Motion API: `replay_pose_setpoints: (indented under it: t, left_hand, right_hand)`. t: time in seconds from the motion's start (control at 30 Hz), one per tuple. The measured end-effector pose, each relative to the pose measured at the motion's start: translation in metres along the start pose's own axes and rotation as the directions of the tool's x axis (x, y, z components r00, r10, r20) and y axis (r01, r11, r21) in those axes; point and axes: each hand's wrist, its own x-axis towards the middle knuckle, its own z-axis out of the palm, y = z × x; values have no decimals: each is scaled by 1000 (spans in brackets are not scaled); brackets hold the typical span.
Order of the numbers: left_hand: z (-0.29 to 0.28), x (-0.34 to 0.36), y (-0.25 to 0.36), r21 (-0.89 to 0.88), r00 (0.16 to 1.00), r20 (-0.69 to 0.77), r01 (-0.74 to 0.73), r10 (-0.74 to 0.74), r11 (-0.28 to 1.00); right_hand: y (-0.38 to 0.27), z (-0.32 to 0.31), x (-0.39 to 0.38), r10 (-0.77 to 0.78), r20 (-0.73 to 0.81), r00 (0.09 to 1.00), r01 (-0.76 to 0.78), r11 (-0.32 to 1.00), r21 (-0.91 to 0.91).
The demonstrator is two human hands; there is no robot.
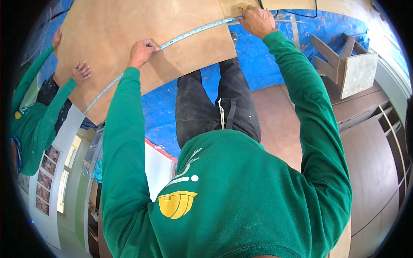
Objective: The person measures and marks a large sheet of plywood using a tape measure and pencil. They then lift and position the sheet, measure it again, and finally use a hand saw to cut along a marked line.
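A pale blue tape measure (195,31) lies stretched across a large plywood sheet (116,26), running from the sheet's left edge past its right edge. My left hand (142,52) pinches the tape's edge between thumb and fingers, above the sheet. At the tape's right end, my right hand (258,21) is closed around it, beside a strip of light wood (284,4). Something small and reddish-yellow pokes out by the right fingers, too small to name. What lies inside that palm is hidden.
At the left a co-worker in a green sweatshirt (36,124) rests both hands on the sheet. A blue tarp (258,64) covers the floor below. Wooden pieces with a pale square panel (360,75) stand at right, near brown boards (370,159). A black cable (297,15) lies at the top.
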Motion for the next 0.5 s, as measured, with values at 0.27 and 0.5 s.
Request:
replay_pose_setpoints:
  t: [0.27,0.5]
  left_hand:
    - [0,0,3,-13,999,5,34,-33,999]
    - [1,3,-1,3,999,11,46,-46,999]
  right_hand:
    - [-2,-5,-1,20,30,999,-19,1000,-10]
    - [-3,-7,-2,10,24,1000,-9,1000,-16]
